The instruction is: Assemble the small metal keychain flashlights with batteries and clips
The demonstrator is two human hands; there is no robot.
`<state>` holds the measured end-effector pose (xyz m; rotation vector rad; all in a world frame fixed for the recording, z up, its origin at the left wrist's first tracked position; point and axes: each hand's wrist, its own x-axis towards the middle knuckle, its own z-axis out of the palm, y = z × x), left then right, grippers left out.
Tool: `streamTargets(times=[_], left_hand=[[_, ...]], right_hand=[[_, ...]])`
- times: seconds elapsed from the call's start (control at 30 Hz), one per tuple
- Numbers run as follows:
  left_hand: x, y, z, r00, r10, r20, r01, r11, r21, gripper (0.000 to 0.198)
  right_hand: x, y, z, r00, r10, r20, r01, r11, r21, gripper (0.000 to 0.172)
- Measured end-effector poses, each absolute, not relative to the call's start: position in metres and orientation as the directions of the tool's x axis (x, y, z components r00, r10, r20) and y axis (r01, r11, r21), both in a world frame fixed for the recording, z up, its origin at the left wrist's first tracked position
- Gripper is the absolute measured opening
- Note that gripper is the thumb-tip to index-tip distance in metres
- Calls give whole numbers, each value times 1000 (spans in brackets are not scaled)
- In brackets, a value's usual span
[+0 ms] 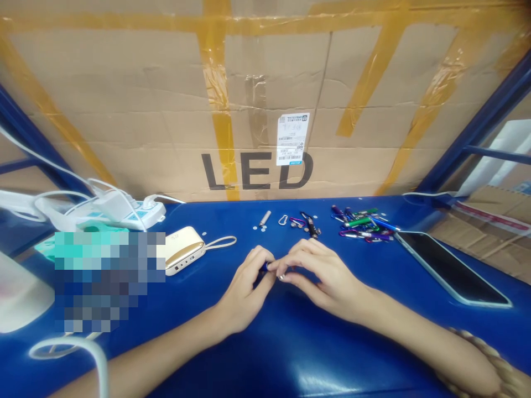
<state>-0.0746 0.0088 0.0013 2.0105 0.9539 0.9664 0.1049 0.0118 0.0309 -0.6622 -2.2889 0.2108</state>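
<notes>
The left hand [244, 290] and right hand [321, 276] meet above the blue surface [290, 354], their fingers [290, 260] clamped on one small dark-blue tube [264, 267]. Farther off lie one power bank [185, 250], one phone [450, 268], one silver cylinder [264, 218], one carabiner [283, 220], a heap of colored keychain pens [359, 224], and one taped cardboard carton [265, 94].

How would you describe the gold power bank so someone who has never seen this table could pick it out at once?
On the blue tabletop below the cardboard box printed LED, look left of the person's left hand. There lies a flat white-and-gold power bank, in front of a white power strip. Its pale looped strap sets it apart.
</notes>
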Motion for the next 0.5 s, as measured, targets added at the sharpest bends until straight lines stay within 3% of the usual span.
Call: streamTargets(times=[0.27, 0.5], left_hand=[[-74, 6, 4, 459, 819, 344, 303, -508, 807, 16], [-73, 5, 7, 511, 811, 286, 359, -503, 786, 16]], right_hand=[[102, 13, 32, -338, 531, 777, 282, 845, -454, 10], [96, 10, 30, -405, 707, 580, 287, 700, -654, 10]])
